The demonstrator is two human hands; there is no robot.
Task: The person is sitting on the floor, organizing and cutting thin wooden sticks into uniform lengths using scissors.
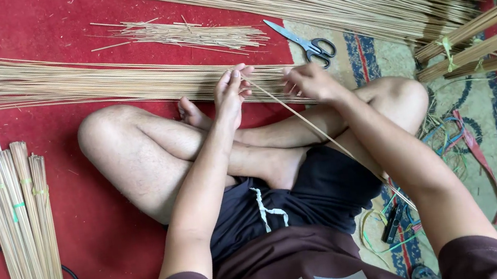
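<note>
Red floor mat (100,247) bears loose sticks (56,83); left hand (230,93) and right hand (312,82) pinch one thin stick (312,125), isolating it from the pile.

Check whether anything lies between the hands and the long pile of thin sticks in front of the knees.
Nothing visible does. The left hand and the right hand already rest on the pile of sticks. The scissors lie beyond it, out of the way.

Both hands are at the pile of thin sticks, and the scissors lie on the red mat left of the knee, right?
Not quite: in the head view the scissors lie beyond the hands, by the sticks, right of the red mat.
</note>
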